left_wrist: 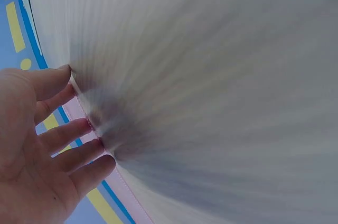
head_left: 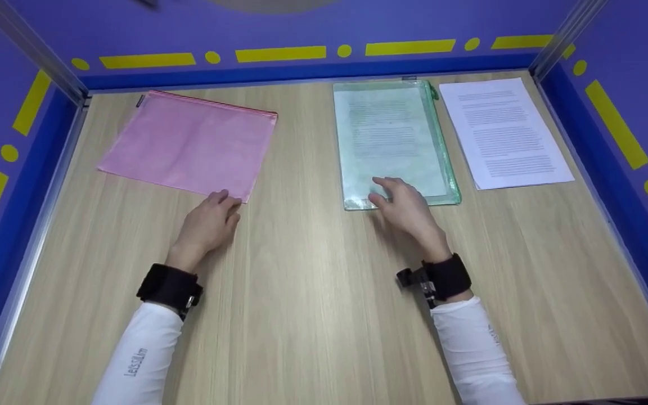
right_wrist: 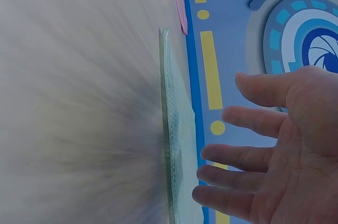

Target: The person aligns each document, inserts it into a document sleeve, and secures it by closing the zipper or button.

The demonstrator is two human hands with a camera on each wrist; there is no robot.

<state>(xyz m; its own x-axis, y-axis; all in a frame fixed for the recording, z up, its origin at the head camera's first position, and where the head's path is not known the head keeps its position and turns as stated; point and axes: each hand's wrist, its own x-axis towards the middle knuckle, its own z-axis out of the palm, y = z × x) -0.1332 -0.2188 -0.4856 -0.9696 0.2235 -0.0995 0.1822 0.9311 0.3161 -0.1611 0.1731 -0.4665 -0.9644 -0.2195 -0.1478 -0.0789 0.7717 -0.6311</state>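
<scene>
A pink zip folder (head_left: 194,143) lies flat at the back left, its zip along the far edge. My left hand (head_left: 206,228) is at its near right corner, fingertips down by the edge; in the left wrist view that hand (left_wrist: 63,150) has its fingers spread and loosely bent, with nothing gripped. On the right lies a green clear zip folder (head_left: 386,152) with a printed sheet inside. Over its near edge hovers my right hand (head_left: 411,211), fingers relaxed. The right wrist view shows a gap between that hand (right_wrist: 293,166) and the green folder (right_wrist: 182,150).
Printed white paper (head_left: 507,135) lies just right of the green folder, near the table's right edge. The wooden table (head_left: 301,281) is bounded at the back and sides by purple-blue panels (head_left: 279,34) with yellow marks. Each wrist wears a black strap (head_left: 166,287).
</scene>
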